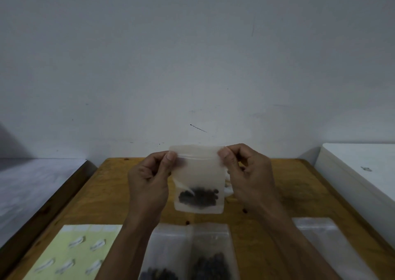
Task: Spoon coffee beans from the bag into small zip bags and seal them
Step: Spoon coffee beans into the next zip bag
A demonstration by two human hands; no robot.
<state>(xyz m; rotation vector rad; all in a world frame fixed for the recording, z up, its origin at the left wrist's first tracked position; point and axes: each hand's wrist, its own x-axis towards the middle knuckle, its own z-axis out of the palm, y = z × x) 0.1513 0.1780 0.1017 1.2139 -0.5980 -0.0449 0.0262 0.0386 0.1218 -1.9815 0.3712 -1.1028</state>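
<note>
Small zip bag (198,179) held up in the air over the middle of the desk (267,194), upright, top strip up. Left hand (149,179) pinching the top left corner, thumb in front. Right hand (250,173) pinching the top right corner, thumb in front too. Dark beans (198,196) sitting low inside, near the bottom. Two more bags (190,252) lying flat side by side at the near edge, touching, with dark beans in each. A clear flat bag (320,239) near the right edge. A pale yellow sheet (70,254) with small white stickers at the near left corner. A few loose beans (244,210) on the wood. White box (363,173) just beside the right edge.
</note>
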